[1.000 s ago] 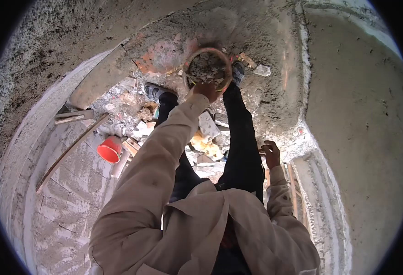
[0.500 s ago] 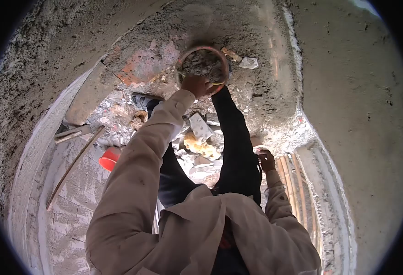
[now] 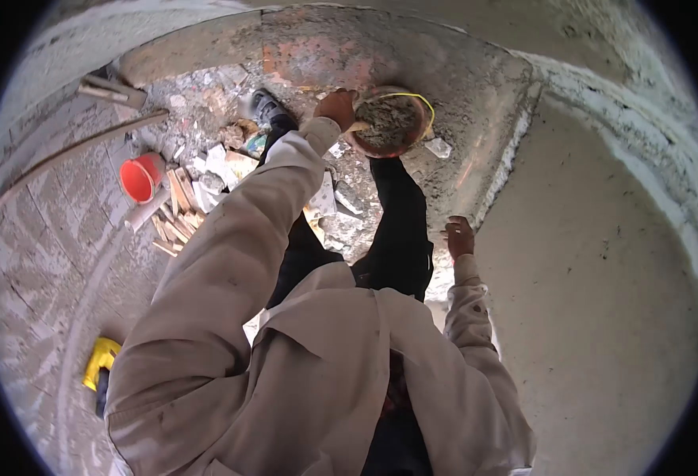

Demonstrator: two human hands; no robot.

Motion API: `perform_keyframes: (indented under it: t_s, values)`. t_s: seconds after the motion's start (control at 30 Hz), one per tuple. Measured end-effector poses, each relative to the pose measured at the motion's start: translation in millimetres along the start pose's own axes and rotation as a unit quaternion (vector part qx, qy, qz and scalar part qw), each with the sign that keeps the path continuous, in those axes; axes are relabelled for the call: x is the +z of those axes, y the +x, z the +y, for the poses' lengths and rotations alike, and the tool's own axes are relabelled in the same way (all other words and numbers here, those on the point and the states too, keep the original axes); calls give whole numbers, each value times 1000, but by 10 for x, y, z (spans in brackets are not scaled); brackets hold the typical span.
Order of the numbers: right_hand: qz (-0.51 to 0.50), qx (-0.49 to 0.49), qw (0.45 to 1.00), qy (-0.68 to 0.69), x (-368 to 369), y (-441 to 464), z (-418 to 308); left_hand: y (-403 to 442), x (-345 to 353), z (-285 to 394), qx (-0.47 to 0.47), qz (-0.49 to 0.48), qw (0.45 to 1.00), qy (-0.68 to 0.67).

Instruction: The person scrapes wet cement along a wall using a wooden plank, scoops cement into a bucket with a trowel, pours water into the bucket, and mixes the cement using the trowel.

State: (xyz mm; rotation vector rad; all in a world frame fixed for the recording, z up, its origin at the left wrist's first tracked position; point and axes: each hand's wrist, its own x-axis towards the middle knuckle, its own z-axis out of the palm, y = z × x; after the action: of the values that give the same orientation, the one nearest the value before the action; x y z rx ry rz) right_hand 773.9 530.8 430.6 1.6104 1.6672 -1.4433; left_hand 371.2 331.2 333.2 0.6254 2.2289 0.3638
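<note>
A round reddish-brown bucket [image 3: 424,131] holds grey, lumpy mortar [image 3: 389,119] and sits at the top middle, just beyond my right foot. Its yellow handle [image 3: 422,98] lies over toward the far right side of the rim. My left hand [image 3: 335,109] is closed at the bucket's left rim, the thumb reaching over the edge. Down at my right side, my right hand [image 3: 460,235] has its fingers curled beside the smooth grey surface. Whatever those fingers hold, if anything, is too small to make out.
Rubble and broken tile [image 3: 323,198] lie between my legs. On the left are a red bucket [image 3: 143,178], wood scraps [image 3: 176,216], a long wooden strip [image 3: 79,152] and a yellow object [image 3: 101,358]. A plastered grey surface [image 3: 603,285] fills the right side.
My left hand has shifted from the near rim to the left rim. The yellow handle has swung to the far right. The view has turned, and my right hand appears higher.
</note>
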Motion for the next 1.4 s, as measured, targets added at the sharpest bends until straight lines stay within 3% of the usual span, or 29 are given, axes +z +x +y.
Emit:
perform_keyframes:
  t_s: [0.07,0.13,0.2,0.27,0.4,0.43,0.53,0.57,0.6,0.77,0.8,0.87,0.97,1.0,1.07,1.13,1.17,1.2,1.23,1.27,1.37,1.4]
  values:
    - [-8,-64,997,-49,-186,292,-220,-438,-152,-574,-89,41,994,-57]
    - [-26,-41,999,10,-362,457,-698,-864,-454,-1019,-195,22,976,-92]
    - [-76,-43,990,113,-850,1185,-649,-1250,-426,-1652,-249,92,953,-146]
    - [4,-102,994,-41,-558,681,-1737,-1665,-467,-2164,-297,119,929,-186]
    - [-23,-111,990,-84,-100,258,-3033,-2590,-401,-3011,-369,154,880,-256]
    - [-36,-122,987,-95,176,254,-3351,-2809,-307,-3220,-389,165,863,-275]
    - [-208,-67,976,8,1050,300,-4049,-3624,-94,-3659,-427,188,819,-334]
    - [-100,-193,950,-222,1763,-160,-4345,-3907,-141,-3737,-459,191,788,-362]
    - [-108,-207,938,-257,2382,-515,-4608,-4188,-58,-3875,-434,201,817,-322]
    - [-266,-356,815,-373,4561,-1705,-5428,-5341,-95,-4199,-559,295,651,-420]
    - [-283,-376,791,-391,4859,-1869,-5552,-5371,476,-4392,-559,279,716,-310]
    - [-320,-411,741,-425,5389,-2136,-5741,-5748,3,-4111,-614,345,558,-439]
    - [-309,-418,690,-503,6057,-2289,-5975,-5833,168,-3753,-627,377,443,-519]
    - [-300,-455,642,-539,6329,-2221,-6046,-5764,341,-3639,-628,386,406,-540]
    - [-276,-514,542,-605,6784,-1917,-6116,-5845,-28,-3251,-637,354,379,-570]
    - [-258,-553,442,-658,7388,-2063,-6096,-5315,744,-2821,-595,436,252,-627]
    - [-249,-569,390,-680,7774,-2204,-6048,-5262,677,-2611,-621,389,239,-637]
    - [-276,-552,380,-689,8149,-2332,-5961,-5158,537,-2377,-644,338,226,-648]
    - [-302,-533,370,-698,8544,-2466,-5834,-5006,406,-2112,-640,340,172,-667]
    - [-319,-536,314,-715,8952,-2611,-5668,-4687,574,-1765,-621,339,129,-695]
    - [-381,-470,179,-776,10262,-2928,-4917,-3819,444,-786,-662,235,106,-704]
    - [-385,-483,126,-776,10726,-2892,-4620,-3797,129,-825,-649,169,108,-734]
